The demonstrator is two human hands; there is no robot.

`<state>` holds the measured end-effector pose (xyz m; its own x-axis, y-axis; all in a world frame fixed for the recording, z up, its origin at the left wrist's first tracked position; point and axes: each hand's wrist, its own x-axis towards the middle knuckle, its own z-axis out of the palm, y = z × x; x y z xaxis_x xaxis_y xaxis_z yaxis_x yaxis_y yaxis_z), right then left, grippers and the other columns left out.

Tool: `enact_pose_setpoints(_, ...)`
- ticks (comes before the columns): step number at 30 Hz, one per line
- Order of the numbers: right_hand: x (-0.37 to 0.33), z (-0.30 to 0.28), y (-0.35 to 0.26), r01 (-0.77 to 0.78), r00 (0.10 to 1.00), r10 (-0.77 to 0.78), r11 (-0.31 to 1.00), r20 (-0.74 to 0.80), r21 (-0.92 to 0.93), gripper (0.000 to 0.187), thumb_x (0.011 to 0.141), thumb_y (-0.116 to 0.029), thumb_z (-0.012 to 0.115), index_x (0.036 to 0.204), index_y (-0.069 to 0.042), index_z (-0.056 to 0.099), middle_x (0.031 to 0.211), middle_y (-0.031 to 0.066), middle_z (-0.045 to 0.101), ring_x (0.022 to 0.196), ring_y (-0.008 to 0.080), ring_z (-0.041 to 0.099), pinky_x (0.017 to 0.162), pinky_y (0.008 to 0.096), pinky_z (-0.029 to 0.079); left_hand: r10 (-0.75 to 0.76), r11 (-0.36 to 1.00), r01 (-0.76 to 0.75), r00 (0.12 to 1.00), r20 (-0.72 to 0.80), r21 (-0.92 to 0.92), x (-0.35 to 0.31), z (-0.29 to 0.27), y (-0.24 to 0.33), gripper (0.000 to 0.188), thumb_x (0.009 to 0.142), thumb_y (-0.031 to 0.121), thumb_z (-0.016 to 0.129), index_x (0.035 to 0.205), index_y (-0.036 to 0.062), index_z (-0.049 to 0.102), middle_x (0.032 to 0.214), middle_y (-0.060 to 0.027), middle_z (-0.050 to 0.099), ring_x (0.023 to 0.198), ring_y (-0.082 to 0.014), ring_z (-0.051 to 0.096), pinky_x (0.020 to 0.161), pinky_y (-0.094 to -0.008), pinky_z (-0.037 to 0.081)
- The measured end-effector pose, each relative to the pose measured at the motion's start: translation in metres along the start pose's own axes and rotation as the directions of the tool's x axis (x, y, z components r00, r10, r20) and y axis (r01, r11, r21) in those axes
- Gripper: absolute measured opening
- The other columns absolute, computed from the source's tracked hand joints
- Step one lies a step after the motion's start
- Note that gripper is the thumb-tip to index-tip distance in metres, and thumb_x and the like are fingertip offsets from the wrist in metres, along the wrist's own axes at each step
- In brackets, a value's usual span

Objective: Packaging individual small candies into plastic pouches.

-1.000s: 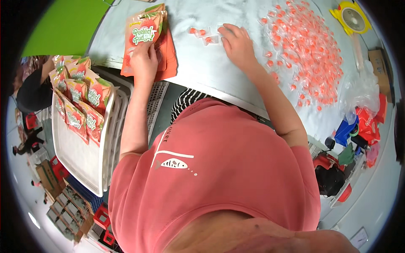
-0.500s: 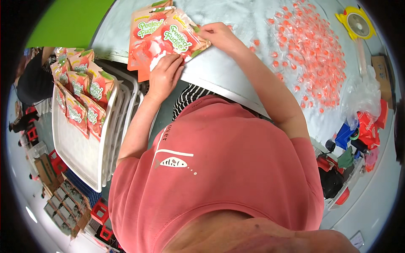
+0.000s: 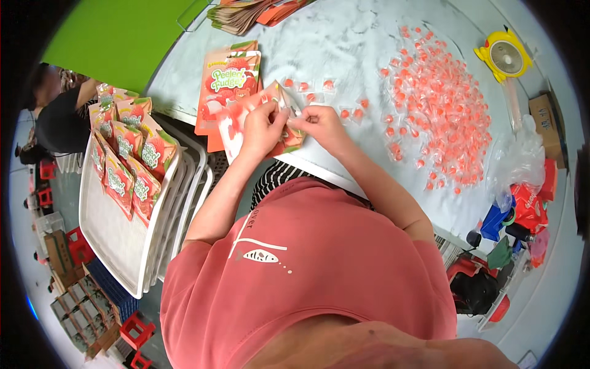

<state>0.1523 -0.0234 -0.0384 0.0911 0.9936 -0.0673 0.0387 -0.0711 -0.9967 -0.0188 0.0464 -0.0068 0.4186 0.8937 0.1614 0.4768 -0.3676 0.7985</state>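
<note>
Both my hands are at the top edge of a pink-and-red candy pouch (image 3: 275,94) over the table's near edge. My left hand (image 3: 263,128) grips one side of the pouch's mouth, fingers curled. Opposite it, my right hand (image 3: 322,128) pinches the other side. The mouth looks slightly parted between them, though the fingers partly hide it. Just left of this pouch lie flat pouches (image 3: 222,80), overlapping. Beyond my right hand are several loose wrapped red candies (image 3: 345,114).
A big heap of wrapped red candies (image 3: 439,117) covers the table's right side, with a yellow fan (image 3: 505,56) behind. Flat pouches (image 3: 246,15) are stacked at the far edge. On the left, filled pouches (image 3: 126,144) lie on stacked white trays (image 3: 110,255). A person (image 3: 61,126) is beyond.
The pouch has come off the overlapping pouches toward me. My left hand has moved from its lower part to its top edge, and both hands are now close together. The view has shifted.
</note>
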Motion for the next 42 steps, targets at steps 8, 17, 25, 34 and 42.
enact_pose_setpoints(8,-0.011,-0.003,-0.013,0.296,0.755,-0.626,0.590,-0.194,-0.752,0.018,0.079,-0.014,0.076,0.081,-0.007,0.059,0.076,0.0067,0.056,0.066,0.0216,0.058,0.055,0.0309,0.045,-0.085,0.972,0.105,0.991,0.104,-0.210,-0.033,0.000,0.017,0.022,0.087,0.015,0.069,0.073,0.0006,0.059,0.056,-0.0026,0.052,0.052,-0.0090,0.048,0.051,-0.0303,0.041)
enact_pose_setpoints(17,-0.040,0.010,-0.023,0.158,0.986,-0.161,0.833,0.041,-0.530,0.018,0.079,-0.009,0.072,0.092,0.003,0.067,0.075,0.0123,0.065,0.068,0.0221,0.065,0.061,0.0329,0.051,0.046,0.999,-0.046,0.999,0.027,-0.017,-0.049,0.001,0.036,0.015,0.080,0.013,0.069,0.074,0.0016,0.061,0.067,-0.0154,0.062,0.059,-0.0331,0.062,0.055,-0.0424,0.048)
enact_pose_setpoints(25,-0.040,0.005,-0.025,-0.202,0.979,0.165,0.860,0.118,0.470,0.022,0.091,-0.004,0.052,0.106,0.004,0.066,0.082,0.0046,0.067,0.076,0.0129,0.062,0.069,0.0316,0.051,0.156,0.984,-0.161,0.985,0.074,0.070,-0.056,0.000,0.050,0.014,0.080,0.015,0.067,0.075,0.0029,0.063,0.073,-0.0153,0.065,0.066,-0.0366,0.065,0.059,-0.0475,0.051)
enact_pose_setpoints(34,-0.046,0.002,-0.024,-0.202,0.976,0.154,0.909,0.157,0.364,0.035,0.091,0.001,0.047,0.122,0.003,0.063,0.112,0.0077,0.068,0.108,0.0165,0.063,0.096,0.0293,0.048,0.175,0.977,-0.196,0.964,0.199,0.087,-0.052,-0.002,0.058,0.016,0.080,0.016,0.064,0.073,0.0024,0.062,0.074,-0.0168,0.066,0.068,-0.0378,0.065,0.061,-0.0486,0.051)
enact_pose_setpoints(42,-0.035,-0.023,0.014,-0.049,0.884,0.152,0.971,0.443,-0.236,0.026,0.094,-0.006,0.055,0.119,-0.004,0.059,0.111,0.0040,0.063,0.091,0.0139,0.060,0.076,0.0319,0.054,0.120,0.987,-0.148,0.936,0.332,0.062,-0.055,-0.003,0.069,0.018,0.078,0.020,0.066,0.070,0.0034,0.064,0.070,-0.0187,0.065,0.070,-0.0388,0.066,0.063,-0.0483,0.053)
